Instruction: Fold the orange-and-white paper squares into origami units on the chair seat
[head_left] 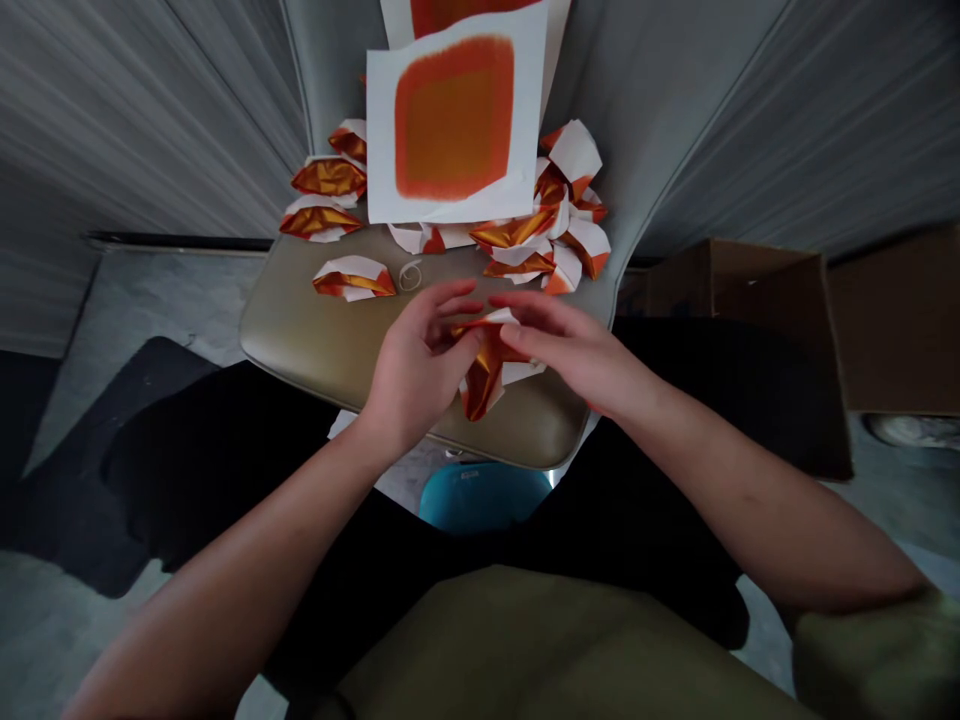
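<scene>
Foremost, a chair seat (pixel 300 340), tan and padded, with a grey backrest (pixel 615 130) rising behind it. Next, a cardboard box (pixel 750 290), open, to the right of the seat. Below the seat's front edge, a blue tub (pixel 480 497), partly hidden. Against the backrest, two paper sheets (pixel 454 120), each bearing an orange square, one overlapping the other. Over the seat, the left hand (pixel 420 370) and right hand (pixel 577 345), together, fingers pressed on one folded piece (pixel 484 365) of orange foil and white paper between them. Around the sheets' lower edge, similar folded pieces (pixel 330 177), heaped loosely. Apart on the seat, one lone piece (pixel 352 278). Smallest, a thin clear ring (pixel 410 275), just beside it.
</scene>
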